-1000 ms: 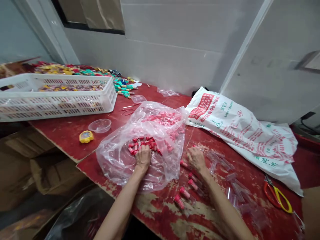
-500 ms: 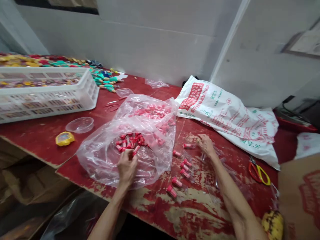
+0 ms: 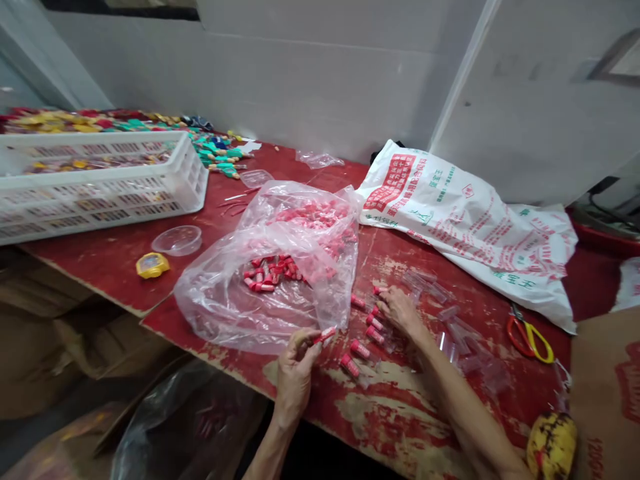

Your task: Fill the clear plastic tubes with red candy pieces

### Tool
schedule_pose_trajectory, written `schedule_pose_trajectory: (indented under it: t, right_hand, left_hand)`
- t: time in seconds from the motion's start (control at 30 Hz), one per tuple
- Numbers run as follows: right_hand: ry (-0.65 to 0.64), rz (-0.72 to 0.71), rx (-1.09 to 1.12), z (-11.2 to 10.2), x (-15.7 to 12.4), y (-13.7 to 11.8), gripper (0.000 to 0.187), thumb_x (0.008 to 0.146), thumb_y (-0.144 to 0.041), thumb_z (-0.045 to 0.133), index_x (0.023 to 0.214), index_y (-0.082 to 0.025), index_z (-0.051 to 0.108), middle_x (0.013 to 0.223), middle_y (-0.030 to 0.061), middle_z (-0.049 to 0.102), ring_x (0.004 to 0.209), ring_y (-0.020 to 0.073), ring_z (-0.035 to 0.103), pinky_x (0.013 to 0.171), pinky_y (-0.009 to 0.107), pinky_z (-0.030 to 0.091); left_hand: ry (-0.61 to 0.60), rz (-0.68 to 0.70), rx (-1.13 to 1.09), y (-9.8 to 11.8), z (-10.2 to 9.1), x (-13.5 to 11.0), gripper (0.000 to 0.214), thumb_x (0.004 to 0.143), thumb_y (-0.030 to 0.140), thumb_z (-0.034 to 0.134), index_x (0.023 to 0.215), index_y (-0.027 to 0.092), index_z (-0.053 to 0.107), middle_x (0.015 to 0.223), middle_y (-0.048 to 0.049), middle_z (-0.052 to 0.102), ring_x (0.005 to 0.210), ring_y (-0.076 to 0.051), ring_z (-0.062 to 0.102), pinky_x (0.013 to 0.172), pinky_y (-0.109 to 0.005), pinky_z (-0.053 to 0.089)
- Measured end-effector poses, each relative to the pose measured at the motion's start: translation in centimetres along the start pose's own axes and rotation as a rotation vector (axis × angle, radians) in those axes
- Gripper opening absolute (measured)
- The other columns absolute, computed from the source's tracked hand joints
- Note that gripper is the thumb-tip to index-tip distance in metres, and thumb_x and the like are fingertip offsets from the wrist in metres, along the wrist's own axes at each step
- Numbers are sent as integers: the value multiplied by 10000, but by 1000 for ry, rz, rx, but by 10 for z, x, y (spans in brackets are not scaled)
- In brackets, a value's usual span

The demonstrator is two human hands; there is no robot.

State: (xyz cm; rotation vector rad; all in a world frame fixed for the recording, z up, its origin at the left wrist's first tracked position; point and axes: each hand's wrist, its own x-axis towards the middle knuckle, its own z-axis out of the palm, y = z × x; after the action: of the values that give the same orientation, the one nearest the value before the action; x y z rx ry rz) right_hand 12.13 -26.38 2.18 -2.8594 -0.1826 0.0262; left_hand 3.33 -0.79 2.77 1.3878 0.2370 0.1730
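Observation:
My left hand (image 3: pixel 295 367) pinches a small red-and-pale stick (image 3: pixel 326 335) between thumb and fingertips, just off the front edge of the clear plastic bag (image 3: pixel 210 327). Inside the bag lies a heap of similar red pieces (image 3: pixel 275 270). Over the table to the right, my right hand (image 3: pixel 400 310) has its fingers curled down beside a red-capped tube (image 3: pixel 379 291); what they grip, if anything, is hidden. Several clear tubes with red caps (image 3: pixel 361 349) lie in a slanting row between my hands. Loose clear tubes (image 3: pixel 470 340) are scattered by my right forearm.
A white plastic basket (image 3: pixel 193 180) stands at the left, with small colourful figures (image 3: pixel 220 157) behind it. Nearer are a yellow tape measure (image 3: pixel 153 265) and a clear lid (image 3: pixel 177 240). A printed white sack (image 3: pixel 460 227), scissors (image 3: pixel 530 337) and a cardboard box (image 3: pixel 605 393) occupy the right.
My left hand has come out of the bag's mouth and moved right with a red piece in its fingers. My right hand has shifted slightly left and nearer, towards the row of tubes.

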Motion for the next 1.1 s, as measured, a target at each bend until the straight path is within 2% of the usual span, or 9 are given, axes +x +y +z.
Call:
schedule_pose_trajectory:
  t: [0.1, 0.17, 0.27, 0.37, 0.43, 0.77, 0.87, 0.97, 1.1]
  right_hand:
    - [15, -1, 19, -6, 6, 1, 166, 869, -235, 512, 874, -136, 645, 998, 131, 569, 922, 232, 522, 793, 305, 392]
    - [12, -24, 56, -15, -1, -2, 185, 877, -231, 483, 941, -133, 627, 972, 113, 591, 894, 216, 543, 770, 293, 407]
    - [-56, -168, 292, -30, -28, -18, 261, 923, -303, 428, 1076, -172, 593, 915, 52, 628, 789, 179, 570, 695, 267, 431]
    - [-111, -331, 563, -39, -61, -40, 272, 940, -371, 424, 1066, -206, 599, 930, 38, 640, 799, 181, 583, 704, 278, 451]
    - [-93, -376, 619, -39, -75, -52, 262, 939, -363, 426, 1048, -201, 601, 951, 51, 640, 830, 187, 591, 733, 291, 462]
    - [-39, -444, 551, -25, -90, -66, 246, 911, -240, 394, 1099, -195, 546, 972, 69, 624, 862, 194, 589, 759, 311, 469]
    - [-6, -448, 546, -17, -95, -76, 229, 937, -239, 387, 1104, -195, 537, 978, 72, 623, 858, 189, 593, 743, 296, 479]
    - [106, -449, 517, -6, -101, -86, 221, 956, -228, 369, 1094, -191, 537, 964, 78, 627, 851, 186, 607, 735, 284, 493]
    - [302, -412, 491, 14, -110, -96, 257, 970, -219, 349, 1149, -180, 530, 1043, 106, 624, 937, 199, 614, 777, 287, 509]
  left_hand:
    - [-32, -36, -80, 4, 0, -4, 329, 658, 353, 770, 920, 176, 676, 953, -39, 647, 915, -170, 603, 850, -258, 473]
    - [13, -88, -169, 8, 2, -6, 408, 618, 350, 797, 958, 177, 652, 971, -48, 656, 907, -181, 619, 841, -280, 490]
    - [39, -95, -209, 11, 6, -11, 399, 602, 345, 811, 918, 170, 645, 927, -48, 663, 867, -177, 629, 805, -274, 505]
    - [-34, -108, -217, 13, 11, -16, 335, 627, 339, 802, 872, 168, 653, 864, -38, 670, 824, -165, 632, 774, -251, 506]
    - [-76, -138, -230, 13, 12, -18, 318, 639, 338, 796, 869, 168, 658, 855, -37, 677, 815, -168, 638, 764, -250, 510]
    - [-64, -136, -163, 14, 12, -25, 288, 616, 339, 798, 833, 169, 713, 843, -44, 692, 796, -174, 630, 750, -247, 508]
    - [-104, -128, -90, 13, 15, -34, 300, 696, 389, 741, 907, 176, 735, 940, -69, 706, 915, -212, 637, 855, -279, 497]
    - [-147, -127, -45, 10, 18, -44, 381, 816, 450, 622, 1083, 188, 699, 1083, -74, 684, 1070, -236, 600, 973, -313, 449]
    - [-154, -126, 25, 8, 18, -56, 470, 880, 476, 526, 1229, 173, 613, 1100, -78, 678, 1060, -239, 607, 950, -328, 472]
